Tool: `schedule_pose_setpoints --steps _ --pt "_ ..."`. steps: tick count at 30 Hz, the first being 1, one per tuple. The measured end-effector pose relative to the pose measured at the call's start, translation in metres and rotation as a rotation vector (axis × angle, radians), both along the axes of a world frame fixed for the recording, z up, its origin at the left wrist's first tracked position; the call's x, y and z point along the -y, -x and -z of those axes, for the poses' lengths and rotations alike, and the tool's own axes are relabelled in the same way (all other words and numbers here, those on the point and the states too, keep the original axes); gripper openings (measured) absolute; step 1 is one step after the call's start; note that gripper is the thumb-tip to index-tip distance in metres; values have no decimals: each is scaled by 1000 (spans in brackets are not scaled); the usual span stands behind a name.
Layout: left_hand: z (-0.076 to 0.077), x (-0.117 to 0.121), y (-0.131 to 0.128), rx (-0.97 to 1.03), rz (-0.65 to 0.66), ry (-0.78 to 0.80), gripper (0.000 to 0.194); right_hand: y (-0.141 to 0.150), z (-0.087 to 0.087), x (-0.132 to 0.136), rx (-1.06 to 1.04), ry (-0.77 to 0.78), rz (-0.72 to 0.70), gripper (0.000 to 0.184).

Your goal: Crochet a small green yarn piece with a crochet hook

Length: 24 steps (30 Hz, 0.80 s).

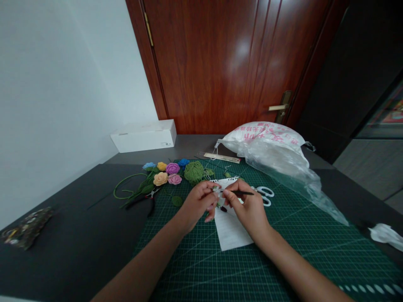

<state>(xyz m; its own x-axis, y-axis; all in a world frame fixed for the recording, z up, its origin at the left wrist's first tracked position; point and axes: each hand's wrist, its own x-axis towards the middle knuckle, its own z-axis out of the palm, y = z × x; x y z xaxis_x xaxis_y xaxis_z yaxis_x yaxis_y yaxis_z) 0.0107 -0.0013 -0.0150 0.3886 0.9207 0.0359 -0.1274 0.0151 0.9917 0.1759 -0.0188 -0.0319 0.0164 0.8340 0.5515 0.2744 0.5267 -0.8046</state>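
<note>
Left hand (197,204) pinches a small pale piece (215,189), over the paper's (232,233) far end; too small to tell what it is. Right hand (249,205) grips a dark tool (243,193), also over paper, tip near the piece. Yarn (194,173) beyond paper, to its left; flowers (161,179) farther left, pliers (151,205) well left. Scissors (267,191) right of paper. Bag (267,136) beyond paper, to its right. Mat (192,260) under paper.

The left hand (199,205) and right hand (248,206) are seen bare — as are the left forearm (149,256) and right forearm (291,258), uncovered down to the lower edge. Both are slenderly built — smooth-outlined, narrowed toward the wrist (265,235), with slim fingers (210,214) shown.
</note>
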Motion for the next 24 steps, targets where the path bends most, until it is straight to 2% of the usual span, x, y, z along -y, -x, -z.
schedule_pose_setpoints --steps 4,9,18,22,24 --pt "1 -1 1 -8 21 -8 29 0 3 3 216 -211 13 21" --pt "0 -2 3 -29 27 -30 32 0 7 2 249 -337 -49 13" --pt "-2 -2 2 -50 -24 -53 32 -1 -6 8 153 -218 38 17" --pt "-3 -3 3 -44 -57 -46 29 -3 -9 10 47 -215 97 14" --pt "-3 -3 3 -37 -63 -39 28 -2 -10 10 -34 -165 81 15"
